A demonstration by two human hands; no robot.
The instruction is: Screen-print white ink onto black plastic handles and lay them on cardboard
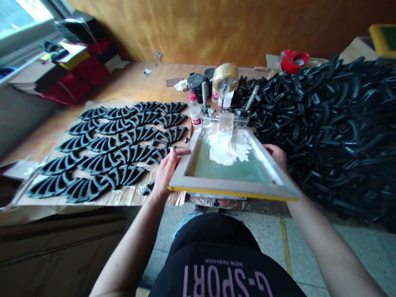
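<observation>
A screen-printing frame with pale wooden sides and a green mesh is in front of me, its near edge raised. My left hand grips its left side, thumb and finger along the rim. My right hand is closed at its right side, fingers partly hidden by the rim. Thick white ink lies on the far half of the mesh. A translucent block, like a squeegee, stands in the ink. Clamp hardware is at the frame's far end. What lies under the mesh is hidden.
Rows of curved black plastic parts lie on cardboard at left. A large heap of black parts fills the right. Behind the frame are a pink-capped bottle, dark tubs, a tape roll and a red tape dispenser.
</observation>
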